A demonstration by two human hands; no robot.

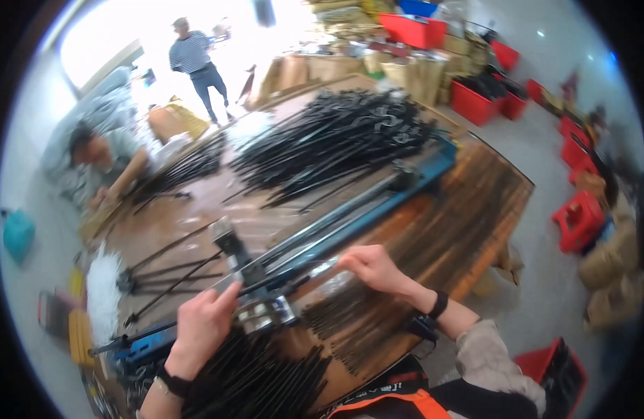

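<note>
A long, thin black rod (290,276) runs from the lower left toward the middle of the table, across a metal and blue bench fixture (266,314). My left hand (204,327) is closed around the rod beside the fixture's metal block. Farther right, my right hand (372,269) is closed at the rod's other end, with its fingertips partly hidden. Behind the rod, a long blue rail (378,209) with shiny metal bars stretches to the far right. A bundle of black rods (255,380) lies below my left hand.
A large heap of black rods (329,146) covers the table's far side. At the far left a co-worker (109,157) leans over the table; another person (196,59) stands behind. Red bins (475,101) and a red container (579,220) are on the right floor. White strands (104,293) hang at left.
</note>
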